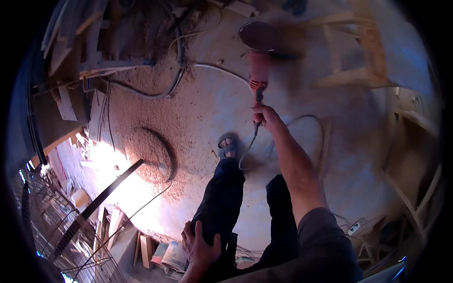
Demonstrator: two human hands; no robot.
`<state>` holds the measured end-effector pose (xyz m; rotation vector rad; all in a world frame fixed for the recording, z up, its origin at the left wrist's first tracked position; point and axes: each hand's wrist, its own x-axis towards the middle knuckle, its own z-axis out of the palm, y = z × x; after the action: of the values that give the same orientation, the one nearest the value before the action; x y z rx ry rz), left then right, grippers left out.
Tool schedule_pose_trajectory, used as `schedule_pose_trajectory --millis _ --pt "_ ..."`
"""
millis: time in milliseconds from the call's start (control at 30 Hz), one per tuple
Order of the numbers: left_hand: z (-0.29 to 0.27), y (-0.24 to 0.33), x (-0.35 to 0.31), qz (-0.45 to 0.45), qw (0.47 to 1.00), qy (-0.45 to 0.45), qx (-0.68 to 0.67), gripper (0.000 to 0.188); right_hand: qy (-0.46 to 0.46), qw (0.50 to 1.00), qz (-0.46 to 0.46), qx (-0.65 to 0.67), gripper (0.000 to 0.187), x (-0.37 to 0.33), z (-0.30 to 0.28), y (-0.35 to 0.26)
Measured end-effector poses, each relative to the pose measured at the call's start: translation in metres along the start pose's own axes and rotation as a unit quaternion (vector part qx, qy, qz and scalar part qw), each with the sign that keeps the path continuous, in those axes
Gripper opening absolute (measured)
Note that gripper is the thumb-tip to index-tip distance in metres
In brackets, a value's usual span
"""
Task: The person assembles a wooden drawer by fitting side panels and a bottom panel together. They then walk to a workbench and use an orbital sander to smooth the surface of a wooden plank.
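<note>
At the end of my outstretched right arm, my right hand [265,116] is wrapped round the rear handle of a red angle grinder [259,70]. A large dark round disc [257,36] sits at the grinder's far end. The tool is somewhat blurred, and I cannot tell whether the disc spins. From the handle a power cord [242,159] loops down near my sandalled foot [227,145]. My left hand [202,247] lies on my left thigh with its fingers apart, holding nothing.
To the right of the disc stands a wooden frame [375,47], partly blurred. Sawdust [137,113] covers the floor at left, where a grey hose [155,95] lies. A wire fan cage [61,226] fills the lower left. A white power strip [357,227] lies at lower right.
</note>
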<state>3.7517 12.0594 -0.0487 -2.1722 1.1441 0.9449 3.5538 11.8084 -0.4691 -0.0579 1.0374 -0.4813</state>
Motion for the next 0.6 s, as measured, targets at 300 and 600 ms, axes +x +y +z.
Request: schedule_pose_trajectory --millis 300,600 --pt "0.007 0.035 -0.022 0.081 0.990 -0.004 0.111 0.071 0.164 0.985 -0.050 -0.018 0.019 -0.199 0.011 -0.041" --pt "0.016 0.031 -0.077 0.221 0.951 -0.089 0.195 0.061 0.219 0.907 0.105 0.344 0.018 -0.690 -0.001 0.190"
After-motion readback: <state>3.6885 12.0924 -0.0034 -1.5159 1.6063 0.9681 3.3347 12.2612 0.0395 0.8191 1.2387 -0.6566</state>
